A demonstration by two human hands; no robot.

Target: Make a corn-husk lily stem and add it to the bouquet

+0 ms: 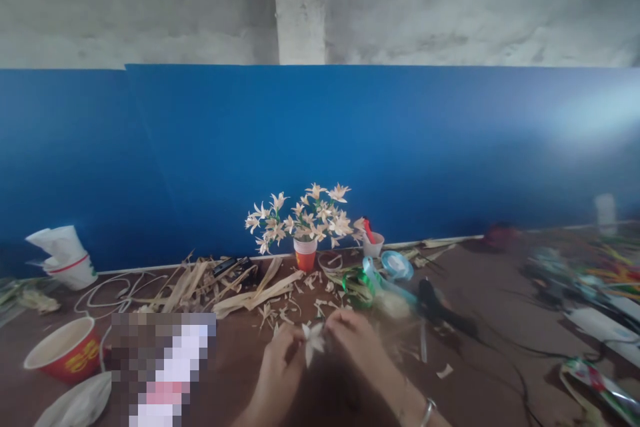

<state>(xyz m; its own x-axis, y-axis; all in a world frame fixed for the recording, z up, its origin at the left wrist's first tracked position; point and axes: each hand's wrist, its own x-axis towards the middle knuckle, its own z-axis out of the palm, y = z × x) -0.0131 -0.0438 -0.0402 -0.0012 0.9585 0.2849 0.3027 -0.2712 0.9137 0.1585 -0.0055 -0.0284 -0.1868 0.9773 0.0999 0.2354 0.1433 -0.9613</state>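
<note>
Both my hands meet low in the middle of the brown table (490, 320). My left hand (278, 367) and my right hand (356, 340) are closed in pinches on a small pale husk flower (314, 339) held between them. Straight behind them an orange paper cup (305, 255) holds a bunch of the same pale flowers (305, 213). Dried husk strips (250, 290) and cut scraps lie scattered just beyond my fingers.
A red paper bowl (65, 349) sits at the left front, with stacked white cups (67, 255) behind it. Green tape rolls (359, 283), a blue ribbon roll (397, 265) and a black glue gun (440, 310) lie right of centre. A blue panel (320, 147) backs the table.
</note>
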